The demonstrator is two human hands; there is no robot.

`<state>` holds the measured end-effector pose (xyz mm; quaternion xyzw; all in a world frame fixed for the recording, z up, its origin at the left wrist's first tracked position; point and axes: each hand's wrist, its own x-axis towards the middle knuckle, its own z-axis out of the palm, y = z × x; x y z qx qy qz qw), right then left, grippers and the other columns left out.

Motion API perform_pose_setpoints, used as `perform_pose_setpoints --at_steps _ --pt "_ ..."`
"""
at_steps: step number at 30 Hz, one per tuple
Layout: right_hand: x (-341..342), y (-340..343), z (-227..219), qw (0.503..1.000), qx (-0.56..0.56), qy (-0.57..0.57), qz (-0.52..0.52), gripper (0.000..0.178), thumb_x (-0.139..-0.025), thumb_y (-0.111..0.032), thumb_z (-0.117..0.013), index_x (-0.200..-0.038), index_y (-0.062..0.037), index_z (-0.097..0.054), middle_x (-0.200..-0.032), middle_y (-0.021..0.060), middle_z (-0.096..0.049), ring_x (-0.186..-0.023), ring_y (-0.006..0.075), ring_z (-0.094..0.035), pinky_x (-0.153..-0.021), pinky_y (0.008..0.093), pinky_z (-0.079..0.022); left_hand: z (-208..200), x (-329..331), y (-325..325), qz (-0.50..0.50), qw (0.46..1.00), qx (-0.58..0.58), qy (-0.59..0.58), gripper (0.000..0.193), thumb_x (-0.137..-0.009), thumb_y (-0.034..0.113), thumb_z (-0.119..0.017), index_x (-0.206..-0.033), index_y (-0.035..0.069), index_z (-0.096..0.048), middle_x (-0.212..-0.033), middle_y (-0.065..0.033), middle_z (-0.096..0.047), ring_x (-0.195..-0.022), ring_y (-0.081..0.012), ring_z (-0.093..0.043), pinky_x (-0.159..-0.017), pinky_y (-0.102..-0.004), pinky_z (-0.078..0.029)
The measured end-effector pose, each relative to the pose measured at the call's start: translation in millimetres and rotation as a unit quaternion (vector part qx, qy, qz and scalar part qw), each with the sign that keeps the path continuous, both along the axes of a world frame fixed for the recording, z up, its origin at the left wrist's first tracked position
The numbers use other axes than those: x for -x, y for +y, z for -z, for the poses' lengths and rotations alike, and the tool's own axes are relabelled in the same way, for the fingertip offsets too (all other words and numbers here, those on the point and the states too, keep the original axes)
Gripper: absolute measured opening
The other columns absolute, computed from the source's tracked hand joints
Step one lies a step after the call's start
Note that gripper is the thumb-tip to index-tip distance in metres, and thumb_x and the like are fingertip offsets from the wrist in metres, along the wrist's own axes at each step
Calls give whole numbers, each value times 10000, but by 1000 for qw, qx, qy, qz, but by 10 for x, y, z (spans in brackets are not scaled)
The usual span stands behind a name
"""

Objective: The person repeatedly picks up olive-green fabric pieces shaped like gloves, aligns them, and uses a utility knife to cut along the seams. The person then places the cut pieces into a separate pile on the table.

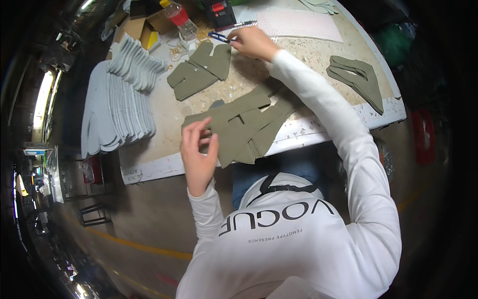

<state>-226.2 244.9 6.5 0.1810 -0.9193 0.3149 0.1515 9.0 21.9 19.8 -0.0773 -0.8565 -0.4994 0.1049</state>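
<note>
One worktable was under inspection, and I viewed it remotely through the head camera, working left to right. At the left I noted rows of pale grey cut pieces stacked on edge.

Next came the left hand, fingers spread and thumb parted from them, at the left end of the main olive pile. I could not confirm whether the fingertips touched the material. Beyond that pile, away from the body, lay a smaller olive group, and past its upper edge the blue-handled tool, apparently snips.

The tool's long axis ran roughly crosswise, dipping slightly to the right, so its right end faced the right hand. That hand was bent in at this end; I could not tell whether its fingers were clamped on the tool. It was clearly the nearer of the two, the left hand being well apart and closer to the body.

The main pile's long axis slanted from near left to far right: its left end lay by the left hand, its far end beside the right sleeve. Furthest right, I recorded a separate set of olive pieces, clear of both hands.
</note>
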Motion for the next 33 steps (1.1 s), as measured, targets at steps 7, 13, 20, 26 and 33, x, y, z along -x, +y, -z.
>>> perform_pose_setpoints --at_steps 7,13,20,26,33 --pt "859 -499 454 986 -113 0 121 256 -798 -237 -681 -980 -65 -732 -1004 207 -696 -975 354 -677 -836 452 -556 -67 -300 63 -8 998 -12 -54 223 -887 5 -607 -1100 -14 -673 -968 -108 -667 -845 -144 -660 -757 -251 -521" --pt "754 -407 227 989 -92 29 116 242 -793 -302 -720 -872 -73 -734 -824 161 -714 -813 337 -701 -780 444 -554 93 -222 192 31 998 -17 -45 174 -898 16 -611 -1057 -8 -678 -949 -110 -691 -836 -161 -680 -769 -255 -514" --pt "-27 508 -161 997 -14 47 53 285 -809 -311 -760 -928 -55 -720 -812 112 -712 -762 265 -694 -737 368 -551 274 157 457 64 978 165 106 289 -743 139 -767 -1003 54 -674 -912 -84 -635 -893 -247 -587 -778 -351 -476" --pt "-1050 1189 -249 983 134 109 60 130 -857 -169 -724 -904 -48 -712 -812 74 -715 -758 178 -699 -702 297 -554 237 310 397 114 975 188 -20 208 -771 170 -765 -905 53 -658 -813 -84 -623 -819 -272 -577 -742 -383 -457" --pt "-1876 769 -171 869 464 -170 -18 147 -940 -154 -654 -1019 -31 -634 -742 29 -660 -645 69 -618 -540 216 -486 236 405 306 121 961 -187 -165 162 -901 68 -643 -1039 -16 -627 -855 -86 -737 -779 -96 -680 -735 -240 -511"
